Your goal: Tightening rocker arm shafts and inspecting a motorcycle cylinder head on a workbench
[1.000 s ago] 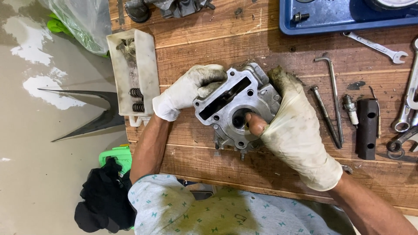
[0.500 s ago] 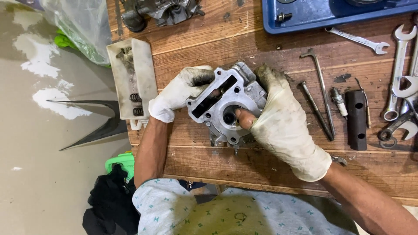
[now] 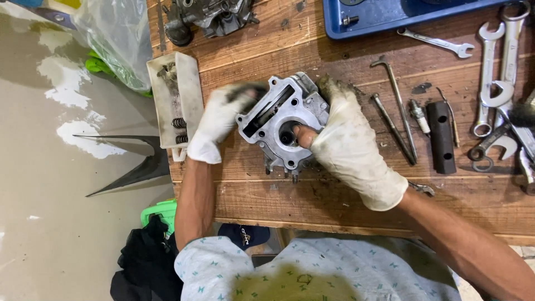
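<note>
Your left hand slid round the casting; your view drifted down the bench.

Your left hand (image 3: 218,124), earlier curled over the top-left corner of the grey cylinder block (image 3: 283,120), now lies against its left side, fingertips blurred. The block has turned slightly. More of the wrenches (image 3: 497,83) at the right edge shows than before, less of the blue tray (image 3: 390,17).

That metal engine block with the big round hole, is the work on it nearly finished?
Probably not. Done: the grey metal engine block lies off its engine on the wooden workbench, small springs sit in the white plastic tray. In hand: the gloved left hand steadies it, the gloved right hand has its thumb in the round bore. Left: the block and gloves look grimy, and wrenches lie out.
</note>
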